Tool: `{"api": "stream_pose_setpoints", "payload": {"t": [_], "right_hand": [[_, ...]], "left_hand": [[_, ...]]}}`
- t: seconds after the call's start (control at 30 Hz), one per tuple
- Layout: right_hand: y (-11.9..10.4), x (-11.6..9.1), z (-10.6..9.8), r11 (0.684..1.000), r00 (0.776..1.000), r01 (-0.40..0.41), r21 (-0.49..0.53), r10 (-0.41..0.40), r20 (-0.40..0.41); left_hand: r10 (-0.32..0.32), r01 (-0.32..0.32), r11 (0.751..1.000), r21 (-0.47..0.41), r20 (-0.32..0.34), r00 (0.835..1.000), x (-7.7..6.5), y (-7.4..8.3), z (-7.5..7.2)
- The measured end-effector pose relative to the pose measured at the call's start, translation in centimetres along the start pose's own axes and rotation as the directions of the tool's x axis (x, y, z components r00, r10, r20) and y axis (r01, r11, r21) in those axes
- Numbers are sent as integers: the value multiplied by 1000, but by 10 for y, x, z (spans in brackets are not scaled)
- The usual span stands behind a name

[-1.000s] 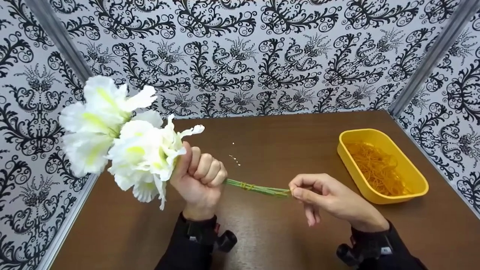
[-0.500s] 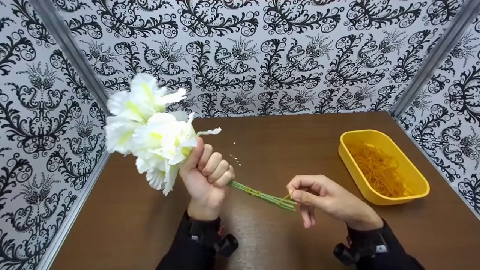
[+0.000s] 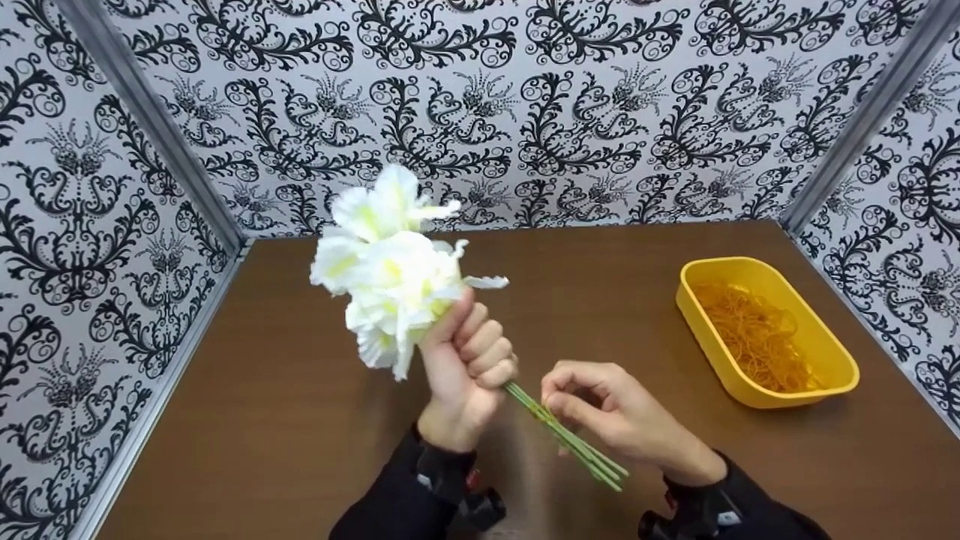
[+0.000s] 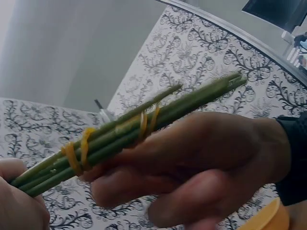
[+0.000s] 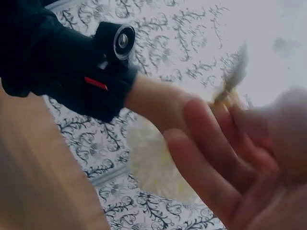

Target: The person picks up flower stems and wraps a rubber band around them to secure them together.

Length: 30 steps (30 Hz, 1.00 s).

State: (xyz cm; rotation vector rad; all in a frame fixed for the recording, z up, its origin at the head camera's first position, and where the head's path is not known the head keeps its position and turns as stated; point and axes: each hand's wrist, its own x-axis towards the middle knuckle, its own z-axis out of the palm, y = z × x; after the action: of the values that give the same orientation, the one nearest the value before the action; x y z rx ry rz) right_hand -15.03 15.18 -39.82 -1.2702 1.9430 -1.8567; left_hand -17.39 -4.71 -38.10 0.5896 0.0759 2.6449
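Note:
My left hand (image 3: 469, 367) grips a bunch of white flowers (image 3: 397, 277) just under the blooms, its fingers curled round the green stems (image 3: 581, 442). The stems slant down to the right. In the left wrist view yellow rubber bands (image 4: 79, 153) circle the stems at two places. Close against the stems, my right hand (image 3: 622, 412) pinches with thumb and forefinger at a rubber band (image 3: 541, 411), the one nearer the left fist. Its fingertips partly cover the band in the right wrist view, where the picture is blurred. The other right fingers curl loosely behind the stems.
A yellow plastic tub (image 3: 817, 360) holding many loose rubber bands (image 3: 750, 337) stands at the right of the brown table (image 3: 315, 450). Patterned black-and-white panels (image 3: 480, 112) enclose the back and both sides.
The left hand has brought the flowers rightward, and the stems now tilt more steeply downward. The right hand has moved from near the stem ends up to the band nearer the left fist.

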Motion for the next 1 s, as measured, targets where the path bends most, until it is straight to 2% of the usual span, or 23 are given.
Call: {"api": "stream_pose_setpoints", "payload": {"t": [0.1,0.17,0.3,0.47,0.63,0.7,0.77,0.83,0.9,1.0], "right_hand": [[1,1,5,997,995,-77,20,78,-63],[1,2,6,992,991,-115,43,117,-66],[-4,1,6,988,989,-136,67,140,-56],[-12,0,3,985,981,-171,7,171,-95],[-19,-1,-1,974,974,-216,-71,209,-90],[-20,-3,-2,975,984,-171,-142,162,-71],[-20,-5,-1,966,996,-82,-244,74,-44],[-18,-7,2,934,1000,12,-357,-19,-16],[-17,-7,5,885,995,88,-456,-96,7],[-15,-6,11,832,990,124,-540,-138,15]], "left_hand": [[-8,9,999,51,-22,1000,0,-7,-3],[-1,2,998,62,-29,1000,0,-6,-4],[39,-38,999,30,-27,999,0,3,-3],[104,-102,993,53,-35,994,1,10,-1],[152,-143,985,93,-107,983,3,9,-2],[166,-153,983,105,-129,978,3,9,-3],[180,-166,980,113,-138,974,3,7,-4],[194,-179,977,111,-137,971,3,6,-4],[200,-188,977,96,-134,971,2,5,-4],[199,-192,980,59,-134,971,2,3,-2]]}}
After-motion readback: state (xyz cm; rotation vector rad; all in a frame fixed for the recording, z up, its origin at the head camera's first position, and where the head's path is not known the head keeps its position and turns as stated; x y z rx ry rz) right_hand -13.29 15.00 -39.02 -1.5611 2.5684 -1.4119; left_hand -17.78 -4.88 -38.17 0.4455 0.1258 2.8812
